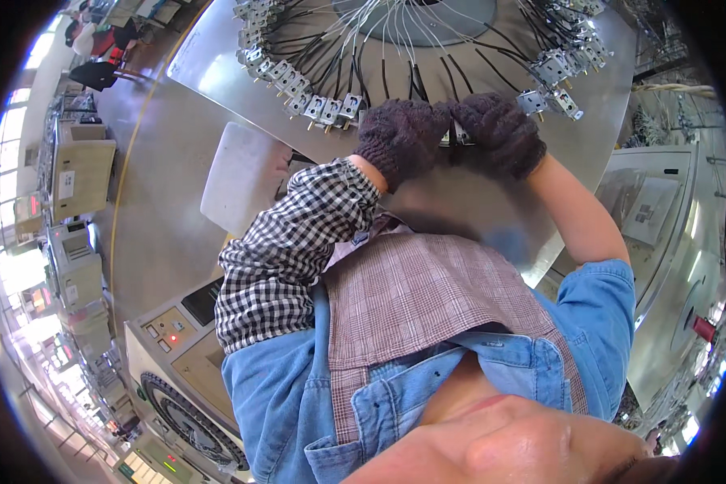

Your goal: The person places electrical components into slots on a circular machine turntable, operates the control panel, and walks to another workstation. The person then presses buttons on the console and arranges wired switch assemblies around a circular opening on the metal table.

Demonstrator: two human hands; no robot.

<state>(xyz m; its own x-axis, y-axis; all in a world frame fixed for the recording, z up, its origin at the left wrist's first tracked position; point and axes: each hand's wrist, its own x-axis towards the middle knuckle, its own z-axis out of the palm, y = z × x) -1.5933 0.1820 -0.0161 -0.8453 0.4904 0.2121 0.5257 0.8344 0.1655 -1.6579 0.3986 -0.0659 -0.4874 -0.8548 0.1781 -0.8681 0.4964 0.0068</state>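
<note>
My left hand (pixel 403 139) and my right hand (pixel 502 131), both in dark knitted gloves, meet at the table's near side. Their fingers are curled in around small metal blocks (pixel 457 135), which show only in part in the gap between the gloves. Similar silvery blocks with brass pins (pixel 324 111) stand in an arc to the left of my left hand. More metal blocks (pixel 550 103) lie to the right of my right hand. Thin pale wires with black sleeves (pixel 385 79) fan out toward the blocks from a round grey disc (pixel 476 20).
The shiny metal table (pixel 218 68) has its left corner beside a pale stool (pixel 242 177). A machine with a control panel (pixel 169 331) stands at my lower left. Grey cabinets (pixel 661 194) are close on the right. Another person (pixel 97 40) is far off at upper left.
</note>
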